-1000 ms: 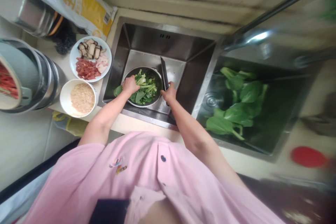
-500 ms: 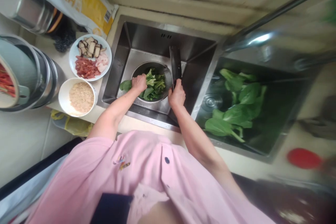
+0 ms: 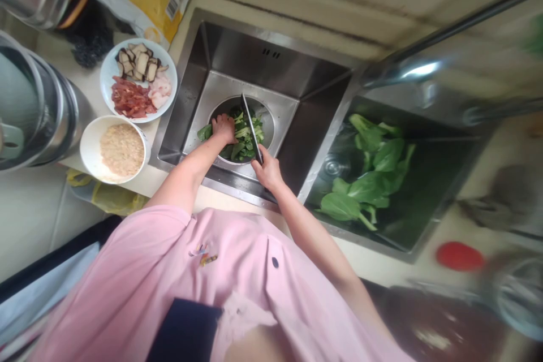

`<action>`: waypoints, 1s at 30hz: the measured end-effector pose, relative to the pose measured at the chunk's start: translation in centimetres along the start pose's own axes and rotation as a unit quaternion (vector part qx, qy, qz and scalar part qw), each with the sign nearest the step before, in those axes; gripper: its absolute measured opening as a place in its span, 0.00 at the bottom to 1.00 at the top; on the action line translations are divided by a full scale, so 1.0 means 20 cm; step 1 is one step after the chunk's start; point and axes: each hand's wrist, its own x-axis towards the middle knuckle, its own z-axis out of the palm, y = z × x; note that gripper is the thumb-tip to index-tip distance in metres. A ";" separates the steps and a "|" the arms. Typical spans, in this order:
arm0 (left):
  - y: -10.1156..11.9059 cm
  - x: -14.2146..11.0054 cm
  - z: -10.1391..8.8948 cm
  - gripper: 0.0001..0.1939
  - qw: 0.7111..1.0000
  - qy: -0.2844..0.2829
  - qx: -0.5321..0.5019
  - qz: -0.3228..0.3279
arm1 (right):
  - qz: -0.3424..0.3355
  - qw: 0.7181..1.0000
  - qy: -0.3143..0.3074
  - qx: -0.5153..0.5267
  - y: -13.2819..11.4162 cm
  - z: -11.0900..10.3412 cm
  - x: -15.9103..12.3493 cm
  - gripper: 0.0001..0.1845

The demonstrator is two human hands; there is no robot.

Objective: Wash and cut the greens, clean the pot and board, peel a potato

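bright, even light is spread across the scene, and a sharp glare is thrown along the chrome faucet (image 3: 407, 70); the right edge is smeared by blur, and the outer frame is bowed by wide-angle distortion.

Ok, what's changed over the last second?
The right hand brought the cleaver down from upright, its blade now slanting onto the chopped greens in the steel bowl. The left hand stayed on the greens. The bok choy in the other sink basin stayed put.
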 end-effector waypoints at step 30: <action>0.05 -0.06 -0.04 0.15 0.996 0.060 -0.058 -0.008 | 0.010 0.998 -0.037 0.057 -0.03 0.03 0.07 0.34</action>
